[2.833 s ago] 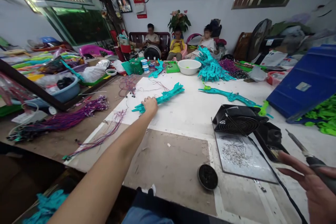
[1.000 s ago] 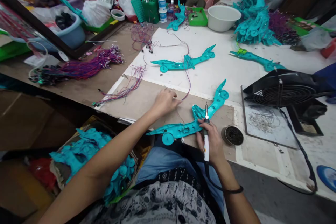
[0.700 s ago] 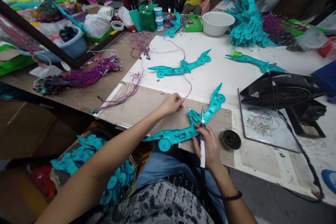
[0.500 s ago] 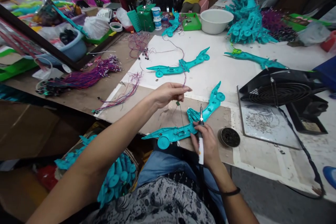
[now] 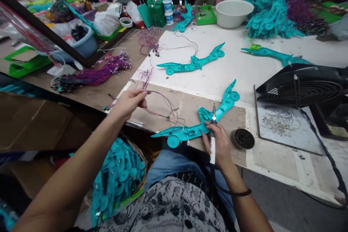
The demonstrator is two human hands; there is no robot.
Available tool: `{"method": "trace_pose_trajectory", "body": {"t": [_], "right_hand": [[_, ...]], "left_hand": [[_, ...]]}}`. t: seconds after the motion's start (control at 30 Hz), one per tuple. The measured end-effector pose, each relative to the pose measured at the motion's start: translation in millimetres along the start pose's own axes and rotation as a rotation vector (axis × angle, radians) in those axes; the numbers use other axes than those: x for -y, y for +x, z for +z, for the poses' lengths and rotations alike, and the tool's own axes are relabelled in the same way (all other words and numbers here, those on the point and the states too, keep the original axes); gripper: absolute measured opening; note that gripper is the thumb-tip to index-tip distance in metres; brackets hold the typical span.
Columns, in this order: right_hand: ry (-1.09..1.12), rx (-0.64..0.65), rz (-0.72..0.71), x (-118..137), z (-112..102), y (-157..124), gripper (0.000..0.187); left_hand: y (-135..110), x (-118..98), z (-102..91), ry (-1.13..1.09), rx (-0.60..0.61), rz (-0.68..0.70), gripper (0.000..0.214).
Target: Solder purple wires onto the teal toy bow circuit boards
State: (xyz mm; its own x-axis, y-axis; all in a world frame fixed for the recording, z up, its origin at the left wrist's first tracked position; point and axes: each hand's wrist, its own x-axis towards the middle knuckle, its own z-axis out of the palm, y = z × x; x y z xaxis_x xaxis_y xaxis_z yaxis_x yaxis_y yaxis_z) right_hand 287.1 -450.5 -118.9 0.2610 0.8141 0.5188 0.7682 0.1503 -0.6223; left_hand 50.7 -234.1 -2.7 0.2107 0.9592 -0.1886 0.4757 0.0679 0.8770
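Observation:
A turquoise plastic shell part (image 5: 190, 133) lies at the table's front edge, its inner side up, with thin wires running from it. My left hand (image 5: 131, 102) is to the left of the part, thumb and fingers pinched on thin red and purple wires (image 5: 163, 98) that loop across the table. In my right hand (image 5: 219, 144) is a soldering iron (image 5: 212, 145), white-handled, its metal tip pointing up and away from me. The fingers of that hand also rest against the middle of the shell part. Just right of it stands a small round dark tin (image 5: 243, 139).
A second turquoise shell (image 5: 190, 66) lies farther back, and another (image 5: 277, 55) at right. A black fan (image 5: 301, 83) stands by a solder-spattered board (image 5: 282, 125). Bundled wires (image 5: 95, 70) lie left. A white basin (image 5: 233, 13) is at the back; a person in yellow sits beyond.
My left hand has moved left and slightly down, drawing the wires out from near the second shell. The view has shifted a little. My right hand keeps the iron against the front shell.

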Motion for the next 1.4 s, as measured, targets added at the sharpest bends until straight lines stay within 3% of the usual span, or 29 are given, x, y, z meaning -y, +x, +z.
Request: {"method": "trace_pose_trajectory", "body": {"t": [0.07,0.13,0.17,0.2,0.27,0.33,0.4,0.47,0.6,0.87,1.03,1.13,1.27,1.4], "right_hand": [[-0.002,0.0,-0.003,1,-1,1,0.031],[0.008,-0.012,-0.023,3,-6,1,0.03],[0.019,-0.024,-0.037,4,-10,1,0.03],[0.036,-0.037,-0.049,7,-15,0,0.031],[0.098,-0.048,-0.033,15,-27,-4,0.033],[0.181,-0.051,0.039,26,-38,-10,0.029],[0.244,-0.056,0.117,37,-46,-17,0.018],[0.269,-0.067,0.17,45,-49,-22,0.016],[0.264,-0.078,0.2,49,-46,-27,0.017],[0.299,-0.048,0.222,48,-43,-27,0.017],[0.264,-0.007,0.098,50,-42,-25,0.02],[0.212,0.029,0.025,51,-43,-24,0.022],[0.238,-0.028,0.08,52,-45,-25,0.024],[0.337,0.012,0.096,55,-43,-25,0.023]], "left_hand": [[4,17,10.6,0.281,-0.118,0.067,0.032],[-4,24,27.9,0.497,-0.215,0.303,0.041],[-13,23,38.8,0.55,-0.188,0.441,0.043],[-24,21,50.9,0.569,-0.098,0.565,0.041],[-49,15,76.2,0.556,0.218,0.725,0.029],[-68,13,99.1,0.591,0.428,0.753,0.021],[-78,15,115.8,0.635,0.457,0.707,0.017],[-79,21,125.1,0.64,0.41,0.647,0.013],[-75,29,129.2,0.61,0.368,0.599,0.007],[-84,29,130.6,0.638,0.28,0.636,0.011],[-90,32,135.9,0.719,0.196,0.669,0.017],[-92,34,136.9,0.651,0.162,0.649,0.017],[-89,33,126.2,0.396,0.109,0.594,0.012],[-80,28,108.4,0.428,0.18,0.609,0.009]]}}
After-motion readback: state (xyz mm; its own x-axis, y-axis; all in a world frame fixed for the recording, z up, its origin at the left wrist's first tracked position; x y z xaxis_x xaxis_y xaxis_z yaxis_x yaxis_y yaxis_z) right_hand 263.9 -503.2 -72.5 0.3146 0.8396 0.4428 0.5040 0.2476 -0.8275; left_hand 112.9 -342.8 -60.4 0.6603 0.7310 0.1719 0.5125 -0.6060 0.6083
